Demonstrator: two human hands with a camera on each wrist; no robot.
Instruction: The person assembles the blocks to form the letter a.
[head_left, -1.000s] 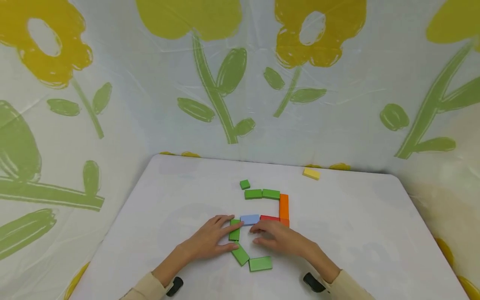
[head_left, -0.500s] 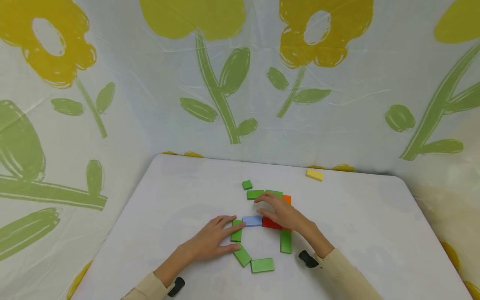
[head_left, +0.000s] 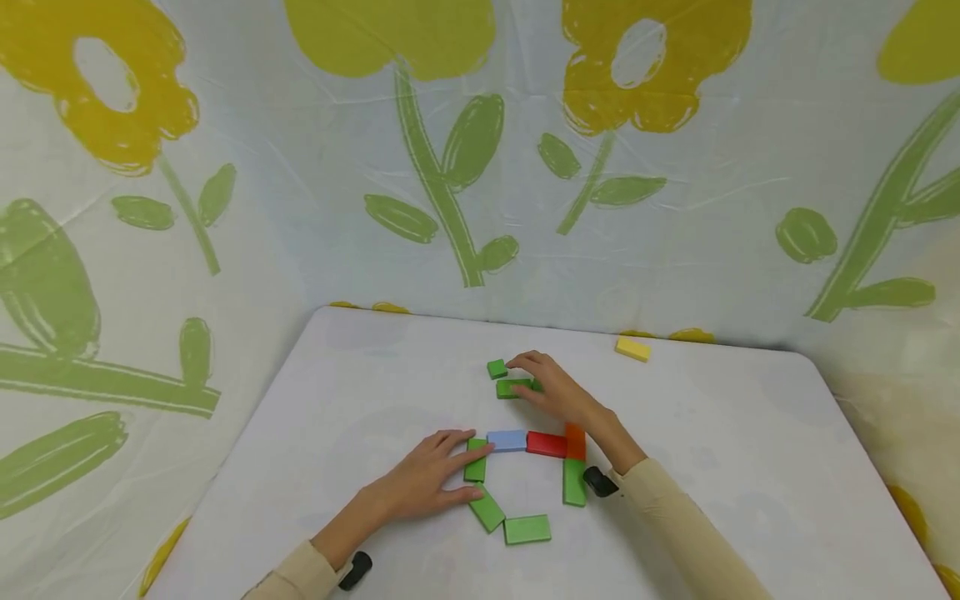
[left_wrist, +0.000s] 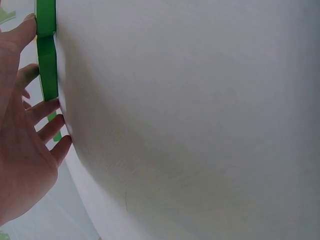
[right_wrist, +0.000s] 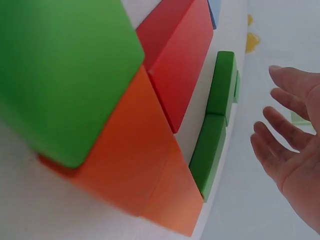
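My left hand [head_left: 423, 479] rests beside the left of a block outline, its fingers spread. Its fingertips touch an upright green block [head_left: 476, 467] and the slanted green block [head_left: 489, 512] below it. My right hand [head_left: 551, 390] hovers over the top row, fingers loosely bent and holding nothing. It partly hides a green block [head_left: 513, 389] there, with its fingertips beside a small green block [head_left: 497, 368]. Across the middle run a blue block [head_left: 507, 441], a red block [head_left: 547, 445] and an orange block [head_left: 575, 440]. In the right wrist view, a second orange block [right_wrist: 175, 195] shows.
Below the orange block lies a green block [head_left: 573, 485], and another green block [head_left: 527, 529] closes the bottom. A yellow block [head_left: 633, 349] lies near the back edge of the white table [head_left: 720, 467]. Flower-printed cloth [head_left: 315, 200] hangs behind and beside the table.
My right hand has moved away from the red block, up and back over the top green row, to near the small green block. My left hand has stayed in place.
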